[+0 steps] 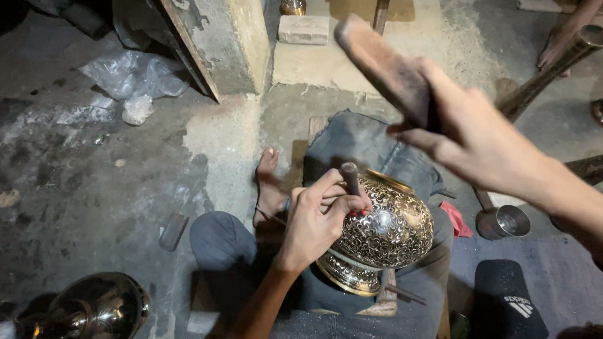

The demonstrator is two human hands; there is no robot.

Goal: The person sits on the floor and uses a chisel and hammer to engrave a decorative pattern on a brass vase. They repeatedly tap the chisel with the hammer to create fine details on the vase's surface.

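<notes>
Left of the vase (pixel 381 232), the left hand (pixel 316 222) has its fingers closed around 1 punch (pixel 350 179), upright, tip down on the vase's upper left shoulder. Above the vase's right, the right hand (pixel 465 133) grips a block (pixel 383 64), long axis slanting up-left.

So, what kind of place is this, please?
Probably a small metal craft workshop, worked on the floor. The left hand sets a punch on an engraved brass vase, the right hand raises a wooden mallet, and other brass vessels stand around.
</notes>
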